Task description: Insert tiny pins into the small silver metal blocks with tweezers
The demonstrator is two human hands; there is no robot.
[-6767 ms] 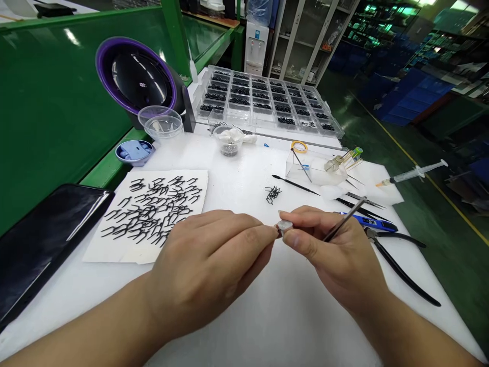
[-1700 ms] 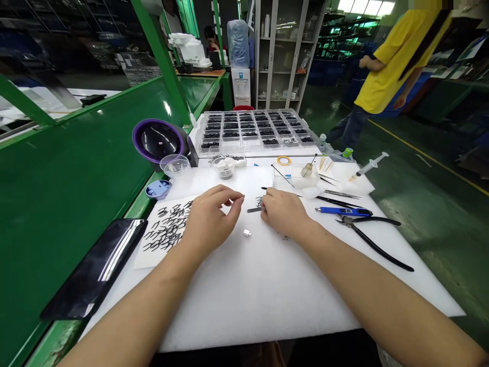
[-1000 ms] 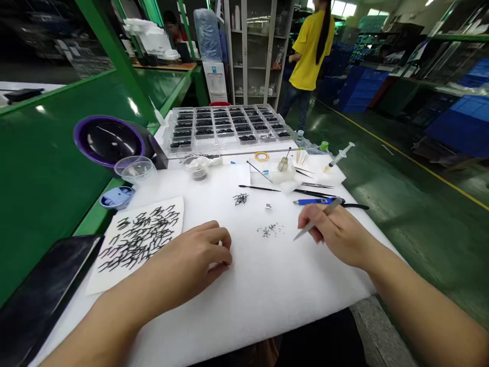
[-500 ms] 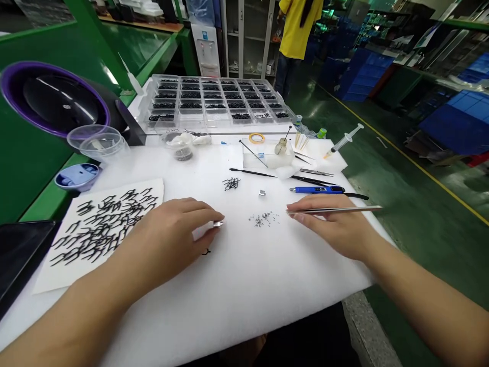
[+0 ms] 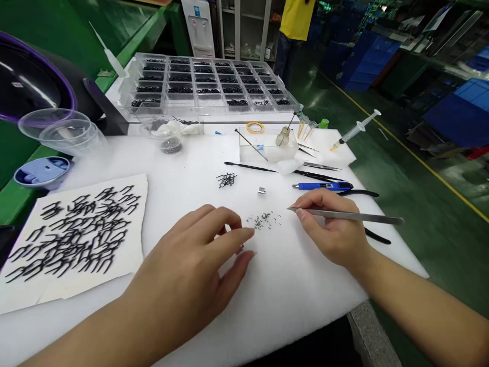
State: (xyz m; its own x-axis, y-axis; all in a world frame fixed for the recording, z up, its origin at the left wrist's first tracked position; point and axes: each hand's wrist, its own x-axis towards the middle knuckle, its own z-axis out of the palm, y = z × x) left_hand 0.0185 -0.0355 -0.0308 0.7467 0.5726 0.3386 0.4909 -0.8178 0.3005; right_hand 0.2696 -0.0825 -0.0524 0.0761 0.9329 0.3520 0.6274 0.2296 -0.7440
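Note:
My left hand [image 5: 198, 260] hovers over the white work surface [image 5: 305, 311] with its fingers curled. A small silver metal piece [image 5: 240, 248] shows as a glint between the fingers, mostly hidden by them. My right hand [image 5: 336, 229] grips metal tweezers [image 5: 367, 216] like a pen, their tips pointing left. Between the hands lies a scatter of tiny dark parts [image 5: 263, 220], just right of my left fingertips. Behind it sits another silver metal piece [image 5: 262, 190]. A small heap of black wire-like parts [image 5: 226, 180] lies farther back to the left.
Left lies a white sheet [image 5: 130, 224] with rows of black forked parts. A compartment tray [image 5: 183, 102] of black parts stands behind. A blue pen-shaped tool [image 5: 324, 186], black-handled pliers [image 5: 376, 236], a syringe [image 5: 355, 130] and a small bottle [image 5: 282, 136] lie right. A person in yellow [image 5: 296, 20] stands beyond.
My left hand has moved right, toward the scattered tiny parts, and its thumb and index fingertips have spread. The tweezers have turned slightly in my right hand. The view has shifted.

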